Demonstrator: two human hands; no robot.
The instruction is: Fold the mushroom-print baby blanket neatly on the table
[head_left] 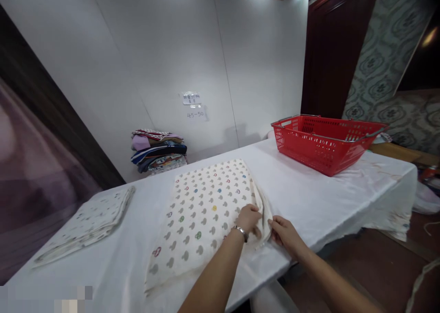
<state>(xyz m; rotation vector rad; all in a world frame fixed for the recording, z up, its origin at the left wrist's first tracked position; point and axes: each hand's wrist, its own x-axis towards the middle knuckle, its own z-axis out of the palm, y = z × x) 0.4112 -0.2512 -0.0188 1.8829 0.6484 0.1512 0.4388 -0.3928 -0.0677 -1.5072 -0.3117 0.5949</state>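
Observation:
A cream cloth (206,203) printed with grey and coloured mushroom shapes lies folded on the white-covered table (295,198). Its right side shows loose, raised layers. My left hand (249,219), with a metal band at the wrist, is closed on the cloth near that right edge; some of its fingers are hidden in the fold. Just to its right, my right hand (285,233) pinches the outer edge of the same cloth between thumb and fingers.
A second folded white cloth (91,216) with small dark marks lies at the left. Against the wall stands a stack of folded fabrics (158,151). A red plastic basket (309,145) with metal handles sits at the back right. Paper labels (195,113) hang on the wall.

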